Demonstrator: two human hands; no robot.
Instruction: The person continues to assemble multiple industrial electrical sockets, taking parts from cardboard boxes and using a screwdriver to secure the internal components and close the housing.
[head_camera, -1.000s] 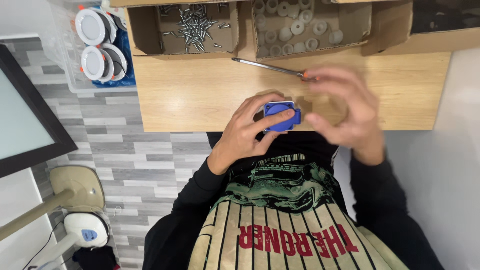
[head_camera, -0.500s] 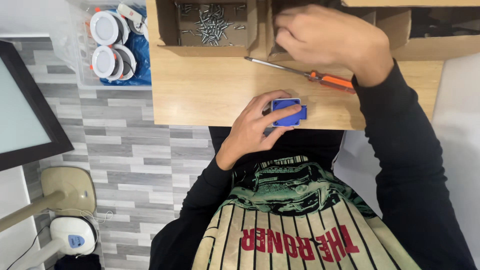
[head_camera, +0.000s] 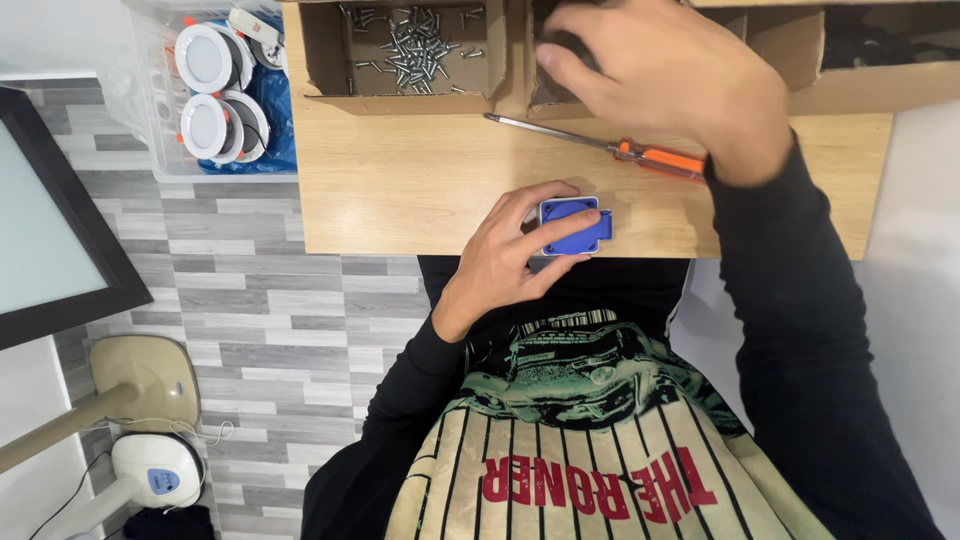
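A small blue square plastic part (head_camera: 574, 226) is held in the curled fingers of the left hand (head_camera: 508, 255) at the near edge of the light wooden tabletop (head_camera: 400, 190). The right hand (head_camera: 655, 80) is stretched to the far side, into a brown cardboard box (head_camera: 770, 40); whether its fingers grip anything cannot be told. An orange-handled screwdriver (head_camera: 610, 148) is seen between the hands, and loose silver screws (head_camera: 415, 45) in the box to the left.

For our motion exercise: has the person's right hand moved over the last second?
Yes. The right hand went from beside the blue part away up the desk to the cardboard box.
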